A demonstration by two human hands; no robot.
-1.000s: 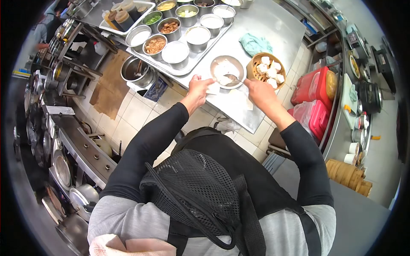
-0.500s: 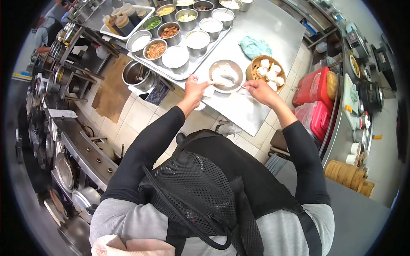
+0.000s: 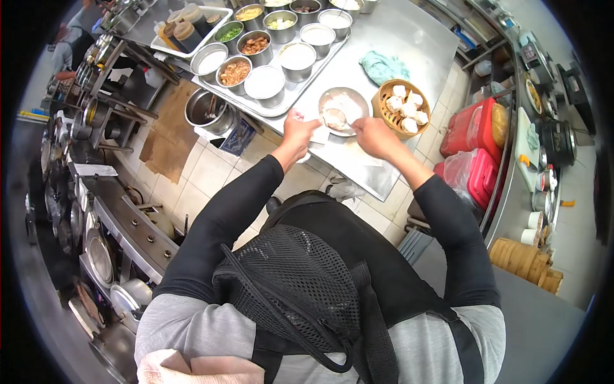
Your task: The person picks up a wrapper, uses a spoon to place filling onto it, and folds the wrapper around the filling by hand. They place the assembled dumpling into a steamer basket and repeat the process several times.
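Head view, down past a mesh cap and black sleeves to the near edge of the tabletop (image 3: 409, 35). Nearest, left hand (image 3: 299, 131) pinching a pale wrapper (image 3: 318, 135) between thumb and fingers, just beside a metal bowl (image 3: 348, 90). Right hand (image 3: 373, 136) closed around the handle of a spoon (image 3: 334, 119), with the spoon's tip down in the bowl's white filling (image 3: 348, 104). Judged as the loading step: scooping filling, with the wrapper not yet filled. Calls next for a short, level carry from bowl to wrapper, a modest spoonful, and a wrapper held flat and open so nothing drops over the edge. Just right of the bowl, a bamboo steamer basket (image 3: 377, 102) holding several white dumplings (image 3: 404, 105), packed close together. Beyond, a crumpled teal cloth (image 3: 382, 66). Farther left, a steel tray (image 3: 289, 95) crowded with round metal cups: white contents in the nearest cup (image 3: 264, 80), brown mince (image 3: 235, 72) in the next, chopped greens (image 3: 228, 31) farther back, the rest too small to tell. Below the tray's near corner, off the tabletop, a steel pot (image 3: 208, 110) with a utensil handle inside.
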